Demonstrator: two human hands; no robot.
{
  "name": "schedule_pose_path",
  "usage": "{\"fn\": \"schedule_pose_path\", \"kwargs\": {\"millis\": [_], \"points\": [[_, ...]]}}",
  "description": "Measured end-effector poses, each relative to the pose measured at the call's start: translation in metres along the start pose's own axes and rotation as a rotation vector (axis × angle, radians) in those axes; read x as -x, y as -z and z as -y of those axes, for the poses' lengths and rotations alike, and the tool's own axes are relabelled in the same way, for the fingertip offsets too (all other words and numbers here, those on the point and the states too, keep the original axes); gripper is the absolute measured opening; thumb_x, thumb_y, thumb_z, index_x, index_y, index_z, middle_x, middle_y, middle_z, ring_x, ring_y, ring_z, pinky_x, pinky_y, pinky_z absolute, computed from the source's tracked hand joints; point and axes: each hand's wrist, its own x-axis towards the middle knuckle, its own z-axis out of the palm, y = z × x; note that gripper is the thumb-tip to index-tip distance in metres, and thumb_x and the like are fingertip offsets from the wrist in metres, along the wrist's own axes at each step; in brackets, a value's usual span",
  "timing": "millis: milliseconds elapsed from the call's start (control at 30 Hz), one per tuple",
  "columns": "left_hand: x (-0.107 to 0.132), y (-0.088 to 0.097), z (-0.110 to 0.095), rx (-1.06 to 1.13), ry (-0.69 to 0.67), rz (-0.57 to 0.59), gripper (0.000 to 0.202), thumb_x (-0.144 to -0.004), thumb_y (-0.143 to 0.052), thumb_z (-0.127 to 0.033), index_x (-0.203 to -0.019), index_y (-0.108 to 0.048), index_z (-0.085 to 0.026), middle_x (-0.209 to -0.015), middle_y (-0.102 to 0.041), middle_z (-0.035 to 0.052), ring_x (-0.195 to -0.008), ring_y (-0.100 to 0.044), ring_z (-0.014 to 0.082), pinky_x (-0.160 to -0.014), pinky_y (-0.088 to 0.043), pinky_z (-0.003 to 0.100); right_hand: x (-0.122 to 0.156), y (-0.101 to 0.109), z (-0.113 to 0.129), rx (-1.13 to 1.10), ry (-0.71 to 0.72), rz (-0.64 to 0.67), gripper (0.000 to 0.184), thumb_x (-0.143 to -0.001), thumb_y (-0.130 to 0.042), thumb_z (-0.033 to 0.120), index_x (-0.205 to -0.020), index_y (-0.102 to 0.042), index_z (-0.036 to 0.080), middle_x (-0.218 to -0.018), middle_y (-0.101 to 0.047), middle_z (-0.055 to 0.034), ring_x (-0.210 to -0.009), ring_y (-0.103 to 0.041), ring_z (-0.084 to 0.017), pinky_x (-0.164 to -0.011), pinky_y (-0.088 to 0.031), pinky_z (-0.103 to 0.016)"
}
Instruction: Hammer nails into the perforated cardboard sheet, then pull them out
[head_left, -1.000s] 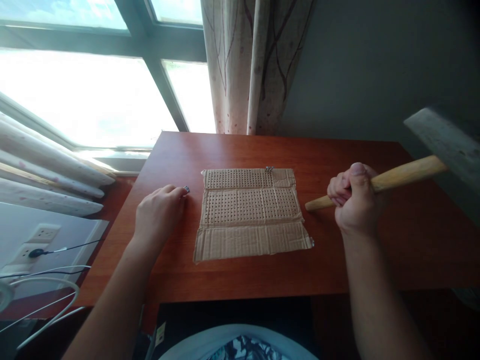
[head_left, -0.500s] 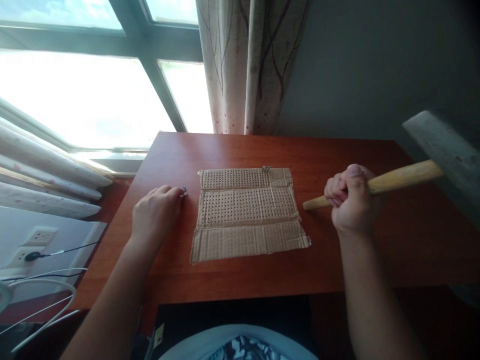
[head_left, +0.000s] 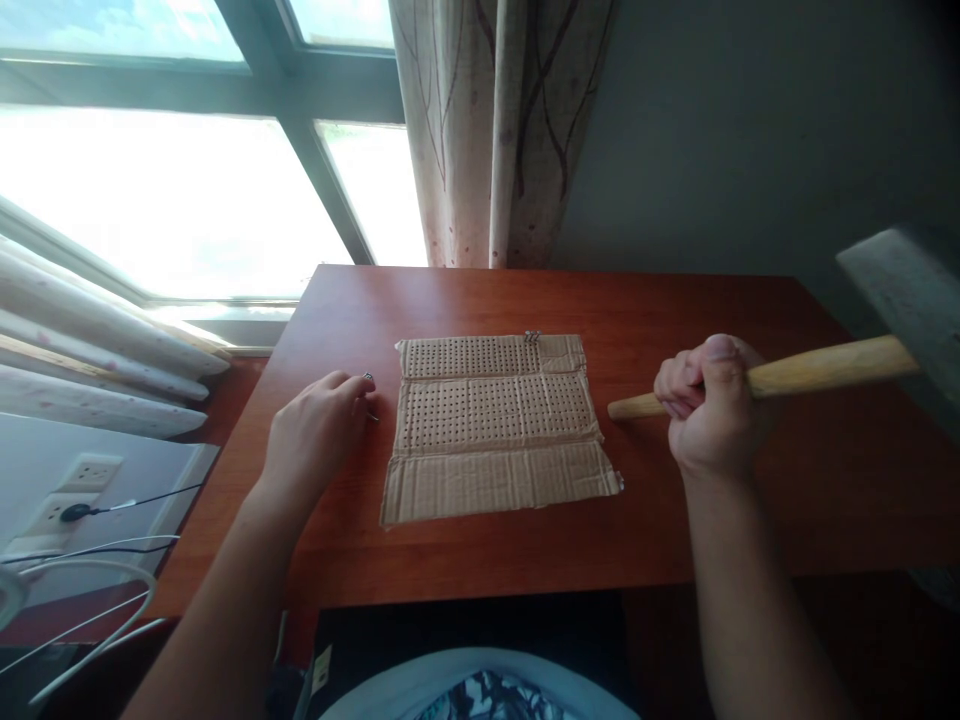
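The small metal piece [head_left: 369, 378], which looks like a short nail though it is too small to be sure, sits right at the tips of the left hand [head_left: 315, 430]. The thumb and forefinger are drawn together on it, low over the table [head_left: 675, 540]. Just beyond those fingertips, toward the right hand, lies the cardboard sheet [head_left: 495, 425], flat on the table and apart from both hands.

Two bands of the sheet, the far one and the middle one, are covered with a regular grid of holes. The band nearest the person shows none. At the far edge, well past the left fingertips, a few more metal bits [head_left: 533, 336] stand or lie close together; which of the two cannot be told. No nail shows in the holes themselves. By that look, the holed part is worked over and the near strip is untouched.

The right hand [head_left: 709, 405] is closed in a full fist around the wooden handle of the hammer [head_left: 817, 365], thumb on top. The grey head [head_left: 911, 290] is held up and out past the knuckles, clear of the table and the sheet. The butt of the handle pokes from the fist toward the cardboard without reaching it.

Beyond the table hang a patterned curtain [head_left: 499, 130] and a bright window [head_left: 172, 190].
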Motion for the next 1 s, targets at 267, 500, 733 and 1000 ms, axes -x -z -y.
{"fn": "schedule_pose_path", "kwargs": {"millis": [267,500,733,1000], "points": [[0.017,-0.001,0.016,0.004,-0.206,0.049,0.035,-0.095,-0.038,-0.027,-0.112,-0.069,-0.022,-0.121,-0.068,0.0091,-0.1,-0.066,0.0266,-0.076,-0.049,0.035,0.002,0.001,0.001,-0.024,0.009,0.003,0.047,-0.091,-0.065,0.039,-0.056,-0.041,0.02,-0.043,-0.028,0.009,-0.035,-0.024,-0.005,-0.037,-0.016,-0.023],[0.015,-0.001,0.017,-0.108,-0.204,0.099,0.031,-0.098,-0.036,-0.028,-0.1,-0.067,-0.022,-0.105,-0.07,0.0089,-0.081,-0.068,0.0259,-0.055,-0.039,0.032,0.003,0.001,0.0,-0.013,0.011,0.012,0.044,-0.091,-0.064,0.04,-0.058,-0.042,0.021,-0.043,-0.028,0.0093,-0.035,-0.025,-0.006,-0.037,-0.016,-0.024],[0.011,0.006,0.012,0.32,-0.149,-0.061,0.018,-0.092,-0.052,-0.031,-0.096,-0.066,-0.02,-0.097,-0.071,0.006,-0.077,-0.068,0.021,-0.063,-0.05,0.031,0.004,0.003,0.001,-0.024,0.01,-0.003,0.045,-0.091,-0.064,0.039,-0.056,-0.041,0.021,-0.043,-0.028,0.0093,-0.035,-0.024,-0.006,-0.037,-0.016,-0.024],[-0.018,0.059,-0.039,1.212,-0.075,-0.263,0.016,-0.077,-0.073,-0.025,-0.09,-0.064,-0.02,-0.087,-0.07,0.0035,-0.081,-0.071,0.017,-0.079,-0.061,0.032,0.004,0.004,-0.002,-0.052,0.016,0.01,0.043,-0.093,-0.061,0.034,-0.057,-0.042,0.021,-0.043,-0.028,0.0089,-0.035,-0.024,-0.006,-0.037,-0.015,-0.025]]}}
